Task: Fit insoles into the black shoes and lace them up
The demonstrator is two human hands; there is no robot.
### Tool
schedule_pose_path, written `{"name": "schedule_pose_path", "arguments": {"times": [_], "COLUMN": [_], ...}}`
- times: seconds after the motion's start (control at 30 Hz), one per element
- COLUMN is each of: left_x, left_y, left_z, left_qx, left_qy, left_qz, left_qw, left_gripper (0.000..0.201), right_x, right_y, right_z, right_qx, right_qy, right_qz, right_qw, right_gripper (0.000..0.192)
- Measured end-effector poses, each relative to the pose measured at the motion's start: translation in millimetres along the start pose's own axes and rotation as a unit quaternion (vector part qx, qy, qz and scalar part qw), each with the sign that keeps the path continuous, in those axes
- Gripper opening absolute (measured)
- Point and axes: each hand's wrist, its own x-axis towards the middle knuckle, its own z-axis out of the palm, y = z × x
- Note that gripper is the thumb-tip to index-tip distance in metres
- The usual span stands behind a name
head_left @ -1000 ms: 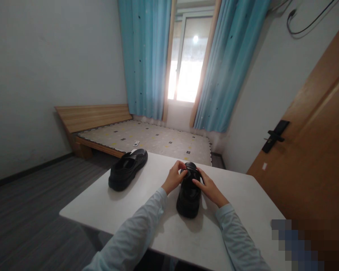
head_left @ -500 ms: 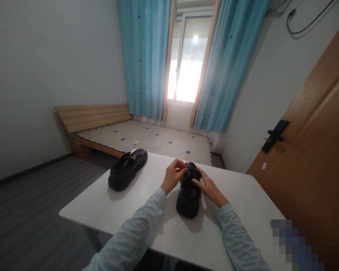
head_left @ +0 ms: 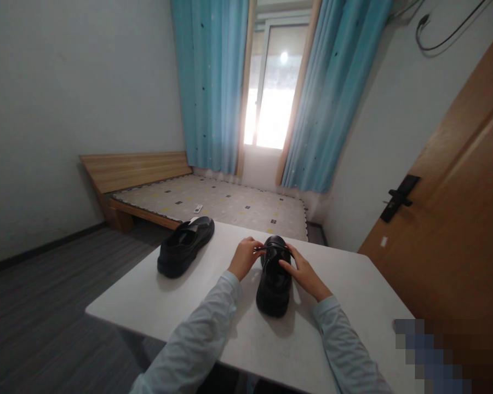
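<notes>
**Lace under tension, shoe free to slide**

While the spare black leather shoe (head_left: 184, 246) lies alone near the far left edge of the white rectangular table (head_left: 156, 303), the left hand (head_left: 241, 257) pinches a thin black lace (head_left: 267, 248) drawn sideways from the near black leather shoe (head_left: 274, 279) at mid-table. Fingertips of the right hand (head_left: 304, 275) press on that shoe's upper. If they lift, the pull could drag or tip it, or the lace could slip free.

Both arms fwd; L hand (head_left: 243, 257) pinching, R hand (head_left: 303, 272) fingers curled (palm down).
</notes>
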Motion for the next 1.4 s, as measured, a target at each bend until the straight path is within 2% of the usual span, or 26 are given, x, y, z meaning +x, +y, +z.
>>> {"name": "schedule_pose_path", "arguments": {"times": [0.2, 0.43, 0.67, 0.87, 1.03, 1.2, 1.4], "left_x": [-1.3, -2.2, 1.0, 2.7, 2.1, 2.2, 2.8], "left_y": [-3.6, -3.9, -2.4, -0.6, 1.6, 2.4, 5.5], "left_z": [-3.0, -18.4, -29.3, -35.1, -37.1, -36.2, -33.5], "left_qx": [0.075, 0.107, 0.029, -0.041, -0.065, -0.092, -0.146], "left_qy": [0.01, 0.056, 0.147, 0.249, 0.302, 0.305, 0.251], "left_qz": [0.008, -0.034, -0.049, -0.074, -0.042, -0.039, -0.06], "left_qw": [0.997, 0.992, 0.988, 0.965, 0.95, 0.947, 0.955], "left_gripper": [0.008, 0.005, 0.006, 0.013, 0.014, 0.016, 0.011], "right_x": [-0.7, -1.2, -2.0, -2.2, -2.4, -2.3, -2.5], "right_y": [-0.7, -3.1, -1.7, 3.8, 7.1, 8.5, 7.2], "right_z": [-1.1, -3.9, -4.1, -2.3, -1.6, -1.4, -1.4], "right_qx": [-0.002, -0.001, 0.008, 0.013, 0.015, 0.013, 0.016], "right_qy": [-0.003, -0.01, -0.007, -0.003, -0.001, -0.006, 0.004], "right_qz": [0.008, 0.007, 0.002, -0.002, -0.006, -0.005, -0.015], "right_qw": [1.0, 1.0, 1.0, 1.0, 1.0, 1.0, 1.0], "right_gripper": [0.065, 0.065, 0.064, 0.065, 0.064, 0.063, 0.06]}}
